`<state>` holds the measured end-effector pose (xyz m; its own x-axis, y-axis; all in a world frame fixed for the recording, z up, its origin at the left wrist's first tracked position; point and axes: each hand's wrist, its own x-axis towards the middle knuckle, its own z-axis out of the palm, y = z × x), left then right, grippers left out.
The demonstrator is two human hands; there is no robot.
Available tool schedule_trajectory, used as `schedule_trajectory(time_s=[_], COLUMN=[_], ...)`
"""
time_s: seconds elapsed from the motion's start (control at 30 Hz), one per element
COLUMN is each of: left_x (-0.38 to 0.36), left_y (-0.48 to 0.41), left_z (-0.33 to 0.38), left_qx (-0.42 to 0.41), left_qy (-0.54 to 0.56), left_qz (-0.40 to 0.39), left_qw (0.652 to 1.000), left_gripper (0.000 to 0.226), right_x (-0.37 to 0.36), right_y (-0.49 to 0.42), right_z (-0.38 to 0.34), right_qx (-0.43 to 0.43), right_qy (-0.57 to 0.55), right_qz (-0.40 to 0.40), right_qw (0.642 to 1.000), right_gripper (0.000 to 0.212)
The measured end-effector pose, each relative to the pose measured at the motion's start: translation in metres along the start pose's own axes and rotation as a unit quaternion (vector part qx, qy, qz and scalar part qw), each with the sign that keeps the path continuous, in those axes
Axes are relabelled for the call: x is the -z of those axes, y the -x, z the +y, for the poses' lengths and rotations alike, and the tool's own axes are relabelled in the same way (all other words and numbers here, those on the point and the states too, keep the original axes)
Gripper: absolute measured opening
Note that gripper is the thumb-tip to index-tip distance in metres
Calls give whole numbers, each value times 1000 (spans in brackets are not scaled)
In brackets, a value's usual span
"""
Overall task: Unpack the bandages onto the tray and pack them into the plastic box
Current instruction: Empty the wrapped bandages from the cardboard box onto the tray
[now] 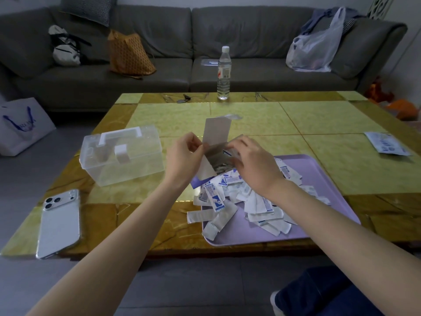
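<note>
Cardboard bandage carton (pixel 216 137) pinched by left hand (pixel 182 157) at a flap, right hand (pixel 254 164) curled on its rim. Bandages (pixel 227 198) heaped on lilac tray (pixel 323 179) under right hand; plastic box (pixel 123 156) beside left hand.

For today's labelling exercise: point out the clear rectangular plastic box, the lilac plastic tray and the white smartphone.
Clear rectangular plastic box (pixel 134 165), head view, front wall.
Lilac plastic tray (pixel 319 172), head view, bare right part.
White smartphone (pixel 59 222), head view, middle of back.
</note>
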<state>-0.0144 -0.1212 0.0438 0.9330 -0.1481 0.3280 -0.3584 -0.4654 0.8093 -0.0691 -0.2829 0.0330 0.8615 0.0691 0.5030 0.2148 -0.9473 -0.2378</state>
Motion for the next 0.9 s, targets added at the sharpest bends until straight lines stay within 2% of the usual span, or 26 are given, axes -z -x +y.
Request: schedule_trajectory(time_s=[0.1, 0.23, 0.3, 0.43, 0.57, 0.67, 0.9], left_x=[-5, -10, -10, -6, -5, -7, -7], left_y=[7, 14, 15, 12, 6, 3, -3], left_z=[7, 14, 15, 12, 7, 3, 0], left_qx=[-12, -32, -36, -22, -7, 3, 18], left_qy=[-2, -6, -11, -16, -35, -43, -46], left_qz=[-20, -40, -43, -36, -22, -16, -8], left_qw=[1000, 999, 998, 999, 999, 999, 999], left_gripper=[16, 18, 17, 15, 16, 16, 16], right_x=[-9, -18, -18, 2, 22, 31, 47], right_y=[-1, -4, -2, 3, 4, 8, 21], right_z=[6, 10, 10, 9, 7, 12, 37], right_qx=[-53, -115, -118, -106, -120, -124, -185], right_qy=[57, 111, 122, 35, -39, -63, -56], right_qz=[-94, -147, -157, -81, -7, 6, 14], right_qw=[993, 976, 973, 990, 992, 990, 981], right_gripper=[38, 32, 31, 14, 16, 11, 30])
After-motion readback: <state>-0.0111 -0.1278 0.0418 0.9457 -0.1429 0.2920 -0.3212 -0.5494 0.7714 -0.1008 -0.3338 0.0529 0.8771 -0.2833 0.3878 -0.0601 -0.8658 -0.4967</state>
